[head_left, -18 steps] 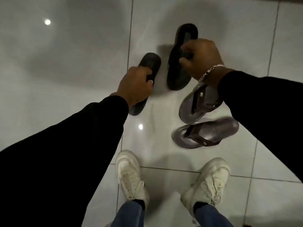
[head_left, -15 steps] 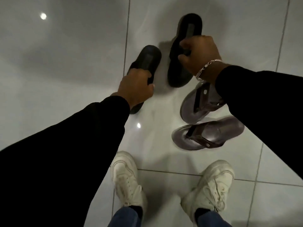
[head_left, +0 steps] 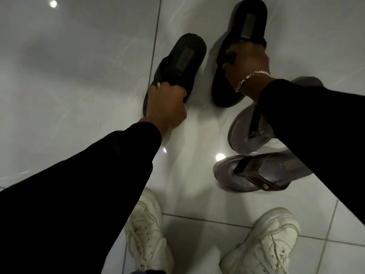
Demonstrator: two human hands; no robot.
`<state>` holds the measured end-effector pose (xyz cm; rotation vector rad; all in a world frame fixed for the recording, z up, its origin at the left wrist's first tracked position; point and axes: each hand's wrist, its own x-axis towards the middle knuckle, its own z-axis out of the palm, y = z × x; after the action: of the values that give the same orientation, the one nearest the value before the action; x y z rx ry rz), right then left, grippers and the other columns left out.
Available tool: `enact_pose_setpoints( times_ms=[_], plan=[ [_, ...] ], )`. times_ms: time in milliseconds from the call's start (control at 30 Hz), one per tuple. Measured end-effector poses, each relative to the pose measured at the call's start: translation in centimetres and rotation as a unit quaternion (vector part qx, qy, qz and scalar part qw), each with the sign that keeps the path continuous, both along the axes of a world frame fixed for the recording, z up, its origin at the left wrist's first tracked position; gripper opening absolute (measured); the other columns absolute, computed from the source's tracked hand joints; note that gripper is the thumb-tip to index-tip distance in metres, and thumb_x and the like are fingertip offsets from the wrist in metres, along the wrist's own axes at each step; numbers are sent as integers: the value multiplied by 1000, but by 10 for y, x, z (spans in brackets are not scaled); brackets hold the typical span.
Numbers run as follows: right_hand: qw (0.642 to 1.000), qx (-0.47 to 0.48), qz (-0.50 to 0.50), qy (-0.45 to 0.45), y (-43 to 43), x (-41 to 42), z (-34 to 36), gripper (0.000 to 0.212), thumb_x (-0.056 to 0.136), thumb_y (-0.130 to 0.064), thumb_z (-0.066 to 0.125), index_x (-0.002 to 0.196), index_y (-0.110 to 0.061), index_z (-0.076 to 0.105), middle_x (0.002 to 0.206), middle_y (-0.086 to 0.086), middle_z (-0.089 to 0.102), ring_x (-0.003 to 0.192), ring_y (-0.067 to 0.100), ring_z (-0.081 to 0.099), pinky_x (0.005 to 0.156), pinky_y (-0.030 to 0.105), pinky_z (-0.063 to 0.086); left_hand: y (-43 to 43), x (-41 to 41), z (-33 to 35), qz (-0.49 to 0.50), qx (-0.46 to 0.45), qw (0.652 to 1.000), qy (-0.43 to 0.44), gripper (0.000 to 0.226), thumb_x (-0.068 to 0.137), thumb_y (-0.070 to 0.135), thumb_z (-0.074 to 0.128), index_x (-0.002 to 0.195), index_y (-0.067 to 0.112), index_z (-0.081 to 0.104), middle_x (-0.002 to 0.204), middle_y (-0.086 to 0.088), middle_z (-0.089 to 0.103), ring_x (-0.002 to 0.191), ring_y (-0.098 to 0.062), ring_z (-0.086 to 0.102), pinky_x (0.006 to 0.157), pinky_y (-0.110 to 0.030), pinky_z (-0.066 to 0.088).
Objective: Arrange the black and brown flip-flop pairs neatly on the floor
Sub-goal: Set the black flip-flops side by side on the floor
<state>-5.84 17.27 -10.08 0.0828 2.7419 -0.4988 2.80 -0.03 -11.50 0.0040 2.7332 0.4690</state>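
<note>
1. Left hand [head_left: 166,107] closed around the strap of the left black flip-flop [head_left: 177,68], which lies on the white tiled floor [head_left: 79,76].
2. Right hand [head_left: 246,64] clamped on the right black flip-flop [head_left: 243,36], just beside the first.
3. Two brown flip-flops [head_left: 256,171] lie unaligned under the right sleeve [head_left: 316,119], near the white sneakers [head_left: 266,244].

no text, brand or number can be read anywhere. the black flip-flop [head_left: 178,66] at 12 o'clock and its mate [head_left: 244,36] at 1 o'clock each carry a dark heel patch, too dim to make out. the brown flip-flop [head_left: 262,171] at 3 o'clock shows only a small blank metal tag on its strap.
</note>
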Motion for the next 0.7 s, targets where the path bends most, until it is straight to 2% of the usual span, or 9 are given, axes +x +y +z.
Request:
enact_pose_setpoints(
  times_ms=[167, 233, 433, 567, 633, 700],
  plan=[
    [998, -32, 44, -18, -11, 27, 4, 25, 85, -16, 59, 108, -13, 69, 107, 15, 69, 103, 37, 61, 90, 37, 48, 0, 0, 1, 40, 28, 999, -4, 21, 90, 16, 60, 109, 14, 70, 104, -8, 73, 101, -29, 64, 100, -41, 40],
    [998, -39, 46, -21, -18, 38, 6, 23, 84, -15, 59, 103, -15, 71, 103, 14, 71, 101, 37, 61, 90, 39, 49, 0, -2, 2, 53, 34, 998, -5, 20, 89, 17, 61, 107, 16, 71, 103, -6, 74, 100, -28, 65, 99, -42, 43],
    [994, -87, 57, -31, -37, 62, 6, 22, 86, -13, 58, 103, -20, 71, 107, 7, 71, 104, 30, 61, 98, 47, 46, 5, -2, 4, 81, 31, 996, -10, 17, 88, 20, 60, 102, 18, 70, 97, -4, 74, 95, -28, 66, 99, -44, 44],
    [987, -124, 83, -63, -34, 71, 1, 24, 88, -13, 58, 108, -19, 70, 109, 6, 72, 105, 29, 62, 99, 49, 47, 13, -6, 8, 143, 23, 989, -18, 16, 88, 21, 52, 89, 15, 67, 85, -3, 67, 83, -24, 56, 98, -45, 36],
    [984, -154, 79, -45, -30, 76, 1, 24, 87, -12, 56, 105, -18, 71, 103, 7, 73, 100, 29, 64, 93, 49, 50, 21, -10, 10, 168, 26, 985, -21, 19, 90, 30, 51, 83, 17, 61, 79, -1, 60, 79, -22, 53, 99, -46, 36],
    [989, -144, 33, 12, -23, 80, 0, 26, 84, -12, 54, 102, -16, 72, 100, 8, 73, 98, 29, 62, 90, 43, 51, 29, -15, 10, 180, 18, 983, -22, 22, 90, 38, 54, 85, 17, 60, 80, 0, 58, 78, -21, 50, 100, -47, 35]
  ],
)
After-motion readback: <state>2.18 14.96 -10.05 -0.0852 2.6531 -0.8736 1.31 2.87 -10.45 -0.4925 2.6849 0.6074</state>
